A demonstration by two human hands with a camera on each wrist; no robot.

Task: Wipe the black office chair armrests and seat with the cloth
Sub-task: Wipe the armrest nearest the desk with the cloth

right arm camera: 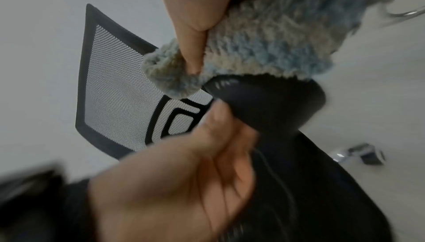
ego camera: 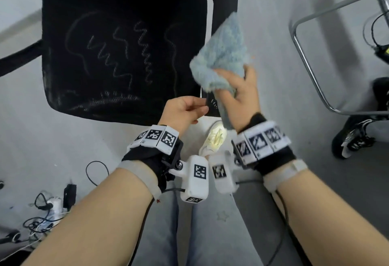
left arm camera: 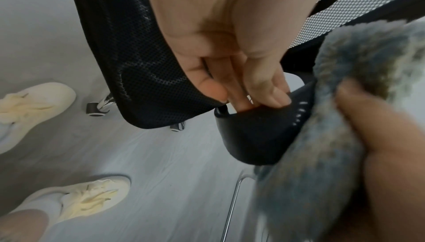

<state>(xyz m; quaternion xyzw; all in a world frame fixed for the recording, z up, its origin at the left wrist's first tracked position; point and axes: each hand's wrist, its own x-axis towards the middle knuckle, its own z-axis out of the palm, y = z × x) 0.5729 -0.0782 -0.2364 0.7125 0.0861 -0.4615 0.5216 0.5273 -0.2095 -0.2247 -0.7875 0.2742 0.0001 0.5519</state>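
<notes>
1. Blue cloth (ego camera: pixel 221 55) is gripped in the curled fingers of the right hand (ego camera: pixel 240 95) and pressed on the front end of the armrest (left arm camera: pixel 257 135).
2. The armrest tip is pinched by the left hand (ego camera: pixel 183 111), fingers curled under its edge.
3. Seat (ego camera: pixel 122 40) is marked with pale scribbles.
4. The armrest is mostly hidden in the head view; the right wrist view is blurred.

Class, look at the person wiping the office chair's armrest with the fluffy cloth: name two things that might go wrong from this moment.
1. The right hand bunches the fluffy blue-grey cloth, so little cloth may meet the black plastic armrest and the white marks near its edge may remain.
2. The left hand only pinches the armrest tip; the chair has a black caster wheel, so it may roll or swing under pressure.
</notes>
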